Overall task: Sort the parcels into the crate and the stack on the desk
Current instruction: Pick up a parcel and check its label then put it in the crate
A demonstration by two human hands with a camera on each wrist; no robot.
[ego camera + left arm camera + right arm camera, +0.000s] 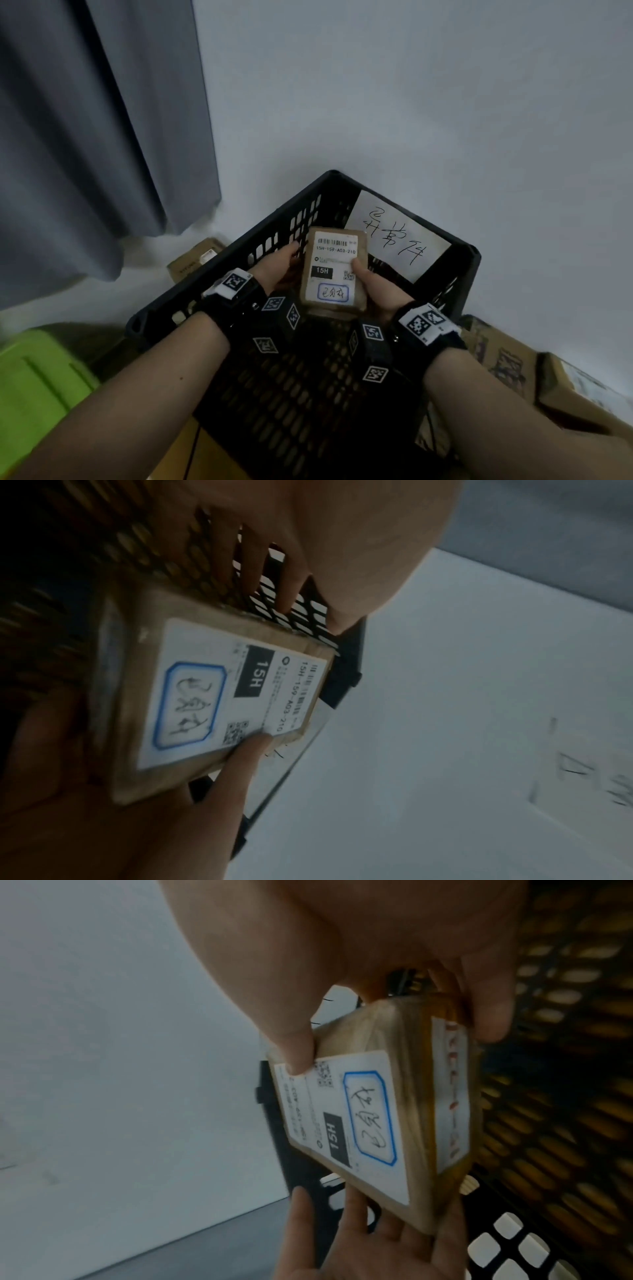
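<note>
- Right hand (pixel 380 291): at 5 o'clock of the parcel; thumb pressed on the label face, fingers curled round the near-right corner and underside. Clamped on the parcel.
- Left hand (pixel 279 265): at 9 o'clock of the parcel; fingers fairly straight, cupping the underside and left edge, thumb clear of the label. A support rather than a pinch.
- Parcel (pixel 334 270): small brown box, white shipping label up, held above the crate interior and not touching its floor. Long axis runs 6 to 12 o'clock, away from the body. The right hand carries the grip, so a release would likely turn on it.
- Crate (pixel 191 284): black, perforated, directly below the parcel.
- Handwritten sheet (pixel 394 236): leaning inside the crate's far-right wall, at 2 o'clock.
- Cardboard boxes (pixel 503 363): outside the crate at 4 o'clock.
</note>
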